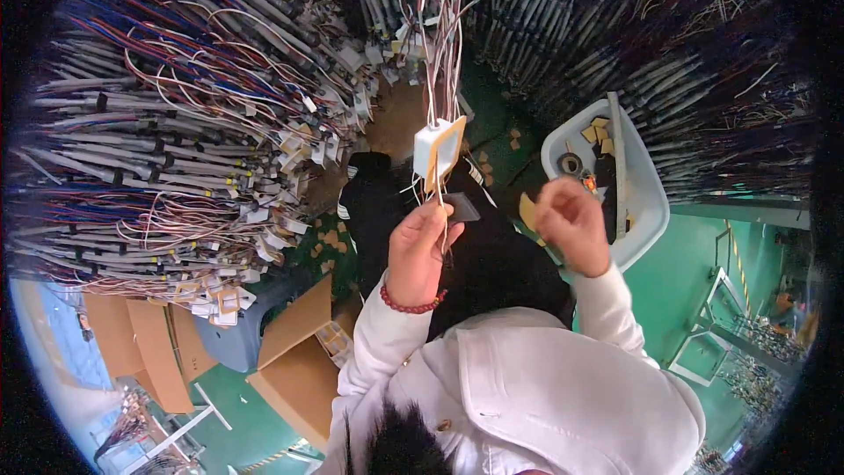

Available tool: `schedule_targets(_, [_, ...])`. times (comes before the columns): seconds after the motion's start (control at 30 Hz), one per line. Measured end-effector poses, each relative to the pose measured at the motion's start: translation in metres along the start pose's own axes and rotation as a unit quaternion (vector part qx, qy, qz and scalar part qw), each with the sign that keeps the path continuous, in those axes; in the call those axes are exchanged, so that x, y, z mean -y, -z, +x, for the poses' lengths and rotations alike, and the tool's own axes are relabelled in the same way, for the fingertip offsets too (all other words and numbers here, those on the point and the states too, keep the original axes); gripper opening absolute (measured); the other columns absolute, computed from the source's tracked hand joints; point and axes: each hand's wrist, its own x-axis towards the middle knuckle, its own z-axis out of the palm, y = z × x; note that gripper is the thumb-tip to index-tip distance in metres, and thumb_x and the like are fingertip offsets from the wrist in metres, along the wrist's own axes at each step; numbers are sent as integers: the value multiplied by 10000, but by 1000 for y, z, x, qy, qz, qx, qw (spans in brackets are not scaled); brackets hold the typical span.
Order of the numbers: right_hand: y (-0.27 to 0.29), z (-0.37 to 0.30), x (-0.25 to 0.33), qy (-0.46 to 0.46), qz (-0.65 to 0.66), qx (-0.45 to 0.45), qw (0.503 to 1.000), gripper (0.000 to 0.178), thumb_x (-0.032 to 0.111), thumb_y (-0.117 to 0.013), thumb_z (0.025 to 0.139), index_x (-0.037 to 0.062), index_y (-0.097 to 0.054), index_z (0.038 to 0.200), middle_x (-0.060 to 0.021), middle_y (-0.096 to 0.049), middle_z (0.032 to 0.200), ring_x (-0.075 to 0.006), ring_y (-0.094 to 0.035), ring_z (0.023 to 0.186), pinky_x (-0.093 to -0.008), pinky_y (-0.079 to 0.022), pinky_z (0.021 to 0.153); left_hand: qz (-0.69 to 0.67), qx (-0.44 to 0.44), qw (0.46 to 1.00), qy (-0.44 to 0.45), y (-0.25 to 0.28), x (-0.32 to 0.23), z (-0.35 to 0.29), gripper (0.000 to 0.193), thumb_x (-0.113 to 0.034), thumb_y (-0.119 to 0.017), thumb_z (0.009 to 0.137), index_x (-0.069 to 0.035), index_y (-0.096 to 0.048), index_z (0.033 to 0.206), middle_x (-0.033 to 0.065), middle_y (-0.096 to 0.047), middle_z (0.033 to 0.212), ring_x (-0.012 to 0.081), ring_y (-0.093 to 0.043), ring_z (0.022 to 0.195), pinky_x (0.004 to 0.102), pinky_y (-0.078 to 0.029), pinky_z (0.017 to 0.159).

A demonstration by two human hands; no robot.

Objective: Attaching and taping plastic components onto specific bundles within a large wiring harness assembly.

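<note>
My left hand (416,252), with a red bead bracelet at the wrist, is closed on thin wires that hang below a white box-shaped housing (425,157). A dark grey square piece (461,207) sits against its fingertips; I cannot tell how firmly it is held. The housing hangs from a bundle of brown, white and red wires (446,44), and a tan frame-shaped border (455,140) lines its open face. To the right, my right hand (576,224) is curled, slightly blurred, with a small tan piece (528,211) at its fingertips.
A pale plastic tub (652,202) at the right holds a tape roll (570,164) and tan pieces (598,134). Dense cable racks (158,149) stand left and right. Cardboard boxes (294,387) lie lower left. Tan scraps (331,237) dot the green floor.
</note>
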Motion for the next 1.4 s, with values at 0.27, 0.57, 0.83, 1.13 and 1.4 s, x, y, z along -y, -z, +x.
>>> schedule_targets(0.27, [-36,6,32,-30,8,93,995,283,45,-662,797,-32,-590,1060,-50,-647,925,-100,-603,807,-234,-493,752,77,15,997,27,-15,-2,2,158,-153,-555,911,-42,-622,1001,46,-551,1179,90,-562,961,264,-503,817])
schedule_targets(0.57, [-33,36,15,16,-30,-68,997,55,58,-607,820,3,-616,822,-56,-636,870,-82,-567,744,-225,-451,695,-8,96,995,38,-10,-14,1,185,-160,-515,928,-30,-609,1018,86,-459,1331,137,-523,1096,276,-507,817])
schedule_targets(0.83, [-83,81,61,105,162,199,961,119,84,-630,833,-29,-630,869,-76,-609,1048,-119,-556,940,-248,-478,755,54,33,997,32,-7,-16,-5,213,-200,-559,907,-10,-600,995,105,-655,869,120,-592,641,234,-489,607])
schedule_targets(1.13, [-75,37,18,-30,183,-50,981,132,91,-613,841,-29,-617,895,-72,-638,820,-138,-612,678,-254,-513,640,100,-18,994,-46,-15,-25,-13,195,-160,-544,914,16,-607,969,83,-643,761,80,-533,573,192,-441,537])
schedule_targets(1.4, [-95,27,12,-147,240,10,960,90,83,-597,843,-5,-586,824,-48,-610,798,-110,-604,655,-248,-524,635,120,-28,991,-58,-15,-20,-11,178,-137,-576,894,24,-630,947,87,-655,775,71,-541,584,188,-447,537])
